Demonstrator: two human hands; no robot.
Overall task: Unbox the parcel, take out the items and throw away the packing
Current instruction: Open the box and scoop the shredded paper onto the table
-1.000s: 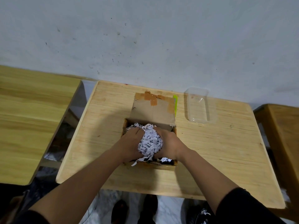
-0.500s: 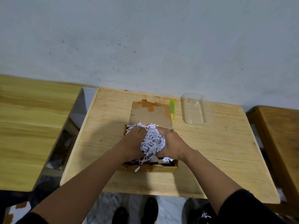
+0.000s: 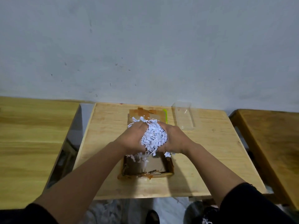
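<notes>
An open cardboard box stands in the middle of a small wooden table, its taped lid flap folded back toward the wall. A wad of white shredded paper is held above the box, pressed between my left hand and my right hand. Loose strips dangle from the wad and a few lie on the box rim. The box floor that shows is bare cardboard; my hands hide its far part.
A clear plastic tray lies at the table's back right, next to a yellow-green stick beside the flap. Wooden tables stand left and right. A grey wall is behind. Shoes and paper scraps show on the floor below.
Both hands have lifted the wad of shredded paper up out of the box, exposing its cardboard floor. The camera has tilted up, showing more wall.
</notes>
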